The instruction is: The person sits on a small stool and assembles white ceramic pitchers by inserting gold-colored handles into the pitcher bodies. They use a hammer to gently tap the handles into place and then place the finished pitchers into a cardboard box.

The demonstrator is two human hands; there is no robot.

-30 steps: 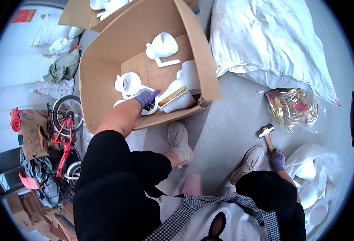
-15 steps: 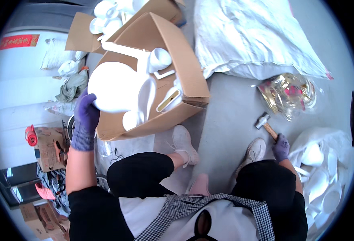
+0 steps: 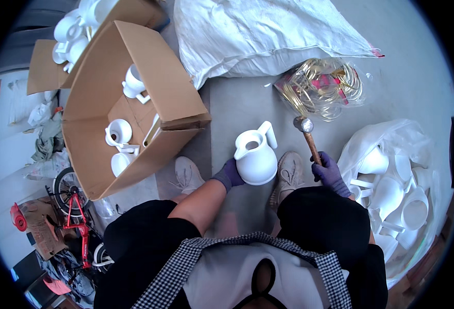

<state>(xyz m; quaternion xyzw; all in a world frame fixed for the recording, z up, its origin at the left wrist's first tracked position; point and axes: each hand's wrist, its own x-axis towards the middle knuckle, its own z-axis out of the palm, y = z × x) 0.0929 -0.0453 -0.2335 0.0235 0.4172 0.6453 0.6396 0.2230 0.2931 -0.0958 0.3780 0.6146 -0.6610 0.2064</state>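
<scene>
Your left hand [image 3: 231,174], purple-gloved, holds white jug [image 3: 257,164] around its left side, between open cardboard box [image 3: 162,67] and hammer [image 3: 309,138]. Your right hand [image 3: 329,174] grips wooden-handled hammer, head pointing away from you. Clear bag [image 3: 358,135] of white pieces [image 3: 386,195] sits beside right hand, on your right.

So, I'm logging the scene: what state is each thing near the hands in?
White jug: open-topped, held
Left grip: holding the jug's side
Hammer: held apart from the jug
Right grip: closed on the hammer
Cardboard box: open, white vessels inside
Clear plastic bag: holding more white vessels
White sack: bulging
</scene>
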